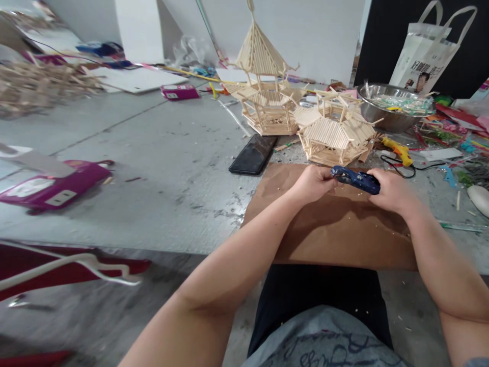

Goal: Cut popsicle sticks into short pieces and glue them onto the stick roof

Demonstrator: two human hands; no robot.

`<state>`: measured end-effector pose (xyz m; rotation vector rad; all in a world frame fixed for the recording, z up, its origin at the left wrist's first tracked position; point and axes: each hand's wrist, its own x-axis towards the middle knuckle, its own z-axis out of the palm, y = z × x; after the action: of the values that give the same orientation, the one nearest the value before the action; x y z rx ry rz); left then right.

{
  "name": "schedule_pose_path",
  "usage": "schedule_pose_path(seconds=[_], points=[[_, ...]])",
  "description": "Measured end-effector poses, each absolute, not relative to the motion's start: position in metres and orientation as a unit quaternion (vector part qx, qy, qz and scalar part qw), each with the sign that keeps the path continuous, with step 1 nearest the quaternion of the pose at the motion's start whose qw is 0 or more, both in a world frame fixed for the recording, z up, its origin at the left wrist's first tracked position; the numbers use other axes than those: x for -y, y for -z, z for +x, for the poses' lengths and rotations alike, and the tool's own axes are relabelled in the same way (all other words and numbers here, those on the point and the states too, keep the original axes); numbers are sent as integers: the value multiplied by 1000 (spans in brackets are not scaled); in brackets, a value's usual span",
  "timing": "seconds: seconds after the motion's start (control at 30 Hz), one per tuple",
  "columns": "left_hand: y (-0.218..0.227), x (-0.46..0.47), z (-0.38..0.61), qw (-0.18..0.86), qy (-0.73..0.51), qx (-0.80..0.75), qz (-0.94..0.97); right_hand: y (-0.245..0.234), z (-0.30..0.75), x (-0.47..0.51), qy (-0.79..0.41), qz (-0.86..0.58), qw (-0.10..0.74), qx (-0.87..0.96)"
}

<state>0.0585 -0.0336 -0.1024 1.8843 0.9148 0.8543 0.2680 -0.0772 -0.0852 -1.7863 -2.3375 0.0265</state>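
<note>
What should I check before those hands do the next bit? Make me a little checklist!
1. Blue tool held: ok, the right hand grips one end.
2. Something pinched in the left hand: cannot tell; its fingers are by the tool's other end, but too small to see.
3. Brown sheet under the hands: ok.
4. Sheet free of crumbs: not ok, little pale bits lie on it.
5. Yellow glue gun away from fingers: ok, lying apart on the table.
6. Glue gun cool: cannot tell.
</note>
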Motion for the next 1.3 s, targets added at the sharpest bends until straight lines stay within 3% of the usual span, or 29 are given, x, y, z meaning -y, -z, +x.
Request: schedule_pose_path(seconds=[0.57, 1.3], points=[[101, 34, 60, 532, -329, -402, 669, 83, 267, 79, -4, -630, 74, 773], [99, 34, 61, 578, -333, -395, 631, 83, 262, 79, 10, -647, 35, 761]])
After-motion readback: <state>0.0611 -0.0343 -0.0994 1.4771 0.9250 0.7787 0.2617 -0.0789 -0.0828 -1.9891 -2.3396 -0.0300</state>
